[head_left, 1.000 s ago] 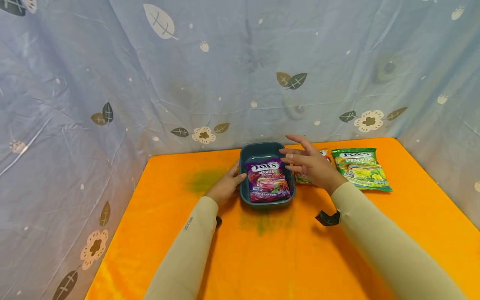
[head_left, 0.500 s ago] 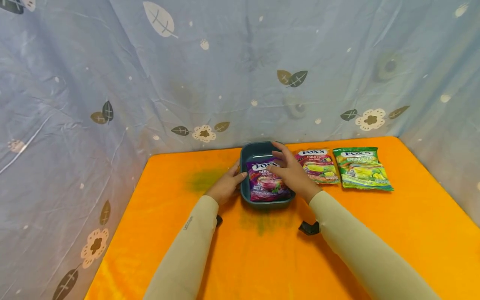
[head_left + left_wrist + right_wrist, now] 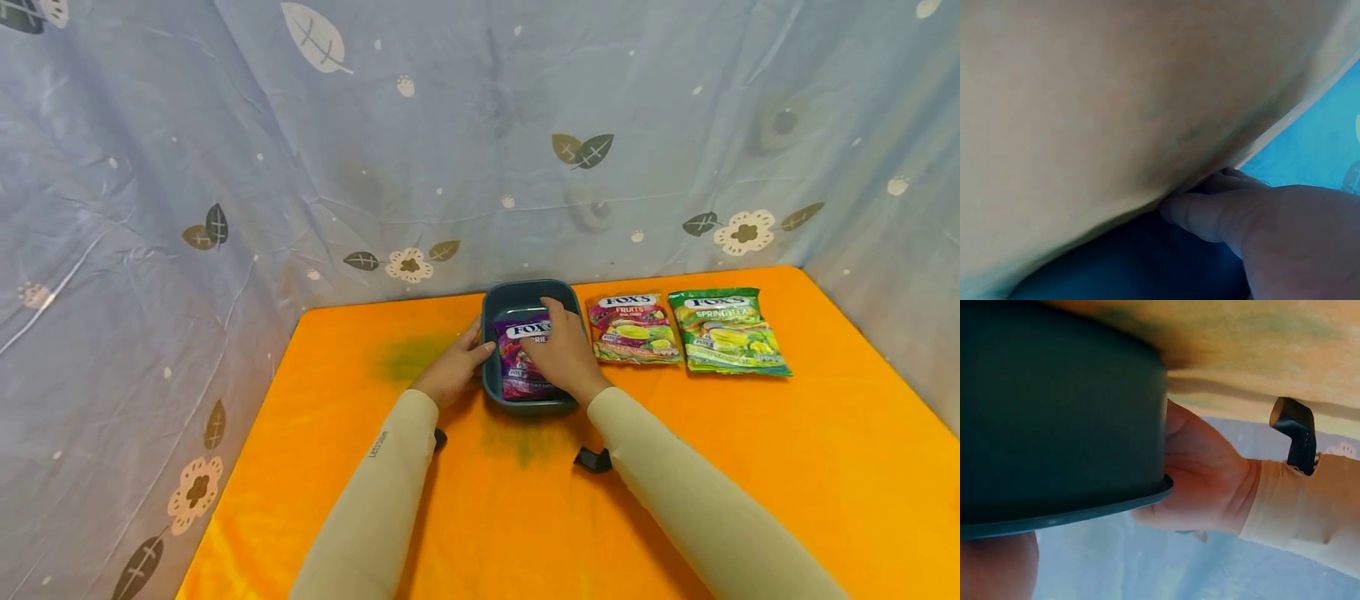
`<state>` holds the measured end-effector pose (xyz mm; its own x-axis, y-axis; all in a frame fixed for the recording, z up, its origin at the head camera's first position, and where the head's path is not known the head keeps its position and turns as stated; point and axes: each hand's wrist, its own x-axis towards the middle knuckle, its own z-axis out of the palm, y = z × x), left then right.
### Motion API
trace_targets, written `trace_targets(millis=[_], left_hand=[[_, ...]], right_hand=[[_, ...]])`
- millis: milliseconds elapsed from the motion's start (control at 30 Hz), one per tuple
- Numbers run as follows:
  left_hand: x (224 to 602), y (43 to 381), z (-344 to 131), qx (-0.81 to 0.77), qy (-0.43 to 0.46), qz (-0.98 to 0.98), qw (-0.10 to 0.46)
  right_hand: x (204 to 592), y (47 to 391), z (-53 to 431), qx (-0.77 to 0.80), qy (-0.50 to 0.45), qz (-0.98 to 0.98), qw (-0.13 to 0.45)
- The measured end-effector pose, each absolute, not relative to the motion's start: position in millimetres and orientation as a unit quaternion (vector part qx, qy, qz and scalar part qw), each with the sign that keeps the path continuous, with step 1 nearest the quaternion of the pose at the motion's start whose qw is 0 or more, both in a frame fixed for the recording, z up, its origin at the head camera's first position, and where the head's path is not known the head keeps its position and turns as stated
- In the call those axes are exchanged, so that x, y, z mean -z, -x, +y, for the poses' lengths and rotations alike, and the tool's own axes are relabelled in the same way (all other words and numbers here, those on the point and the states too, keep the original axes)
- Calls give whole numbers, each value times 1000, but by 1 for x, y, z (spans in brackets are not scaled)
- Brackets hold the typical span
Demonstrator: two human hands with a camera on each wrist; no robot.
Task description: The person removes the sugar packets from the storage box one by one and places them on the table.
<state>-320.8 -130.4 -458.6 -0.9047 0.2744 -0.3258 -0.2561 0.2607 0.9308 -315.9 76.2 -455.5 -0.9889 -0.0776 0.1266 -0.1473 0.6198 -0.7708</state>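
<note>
A dark teal plastic tub (image 3: 528, 292) stands on the cloth near the back curtain. Inside it lies a purple bag of Fox's Berries candy (image 3: 521, 383). My left hand (image 3: 452, 367) holds the tub by its left side, thumb over the rim and fingers along the outer wall. Above the bag is my right hand (image 3: 568, 354), reaching in over the tub's right rim. Its thumb lies over the bag and its index finger stretches toward the far wall; the other fingers are hidden. The right wrist view shows the tub's outer wall (image 3: 1060, 419) with the left palm against it.
To the right of the tub lie a red Fox's Fruits candy bag (image 3: 632, 329) and a green Fox's Spring Tea bag (image 3: 727, 332). An orange cloth (image 3: 517, 517) covers the table. Patterned grey-blue curtains (image 3: 450, 125) rise at the back and sides.
My right hand has moved left and down from above the red bag to over the purple bag, uncovering the red one. The left hand and tub have stayed in place.
</note>
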Motion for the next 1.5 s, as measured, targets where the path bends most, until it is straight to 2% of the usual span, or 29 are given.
trace_targets(millis=[233, 700, 900, 1167, 1367, 1500], left_hand=[[458, 322, -130, -621, -19, 753, 218], [460, 322, -131, -641, -18, 735, 220], [461, 321, -131, -644, -15, 732, 225], [460, 323, -131, -644, -9, 730, 230], [460, 323, -131, -645, -16, 730, 228], [460, 323, -130, -642, -19, 733, 224]], right_hand=[[455, 319, 72, -408, -15, -913, 1], [455, 319, 66, -401, 16, -916, -23], [456, 321, 70, -482, 13, -874, -59], [455, 322, 76, -619, 35, -782, -67], [454, 325, 78, -638, 38, -760, -117], [453, 326, 80, -640, 7, -751, -161]])
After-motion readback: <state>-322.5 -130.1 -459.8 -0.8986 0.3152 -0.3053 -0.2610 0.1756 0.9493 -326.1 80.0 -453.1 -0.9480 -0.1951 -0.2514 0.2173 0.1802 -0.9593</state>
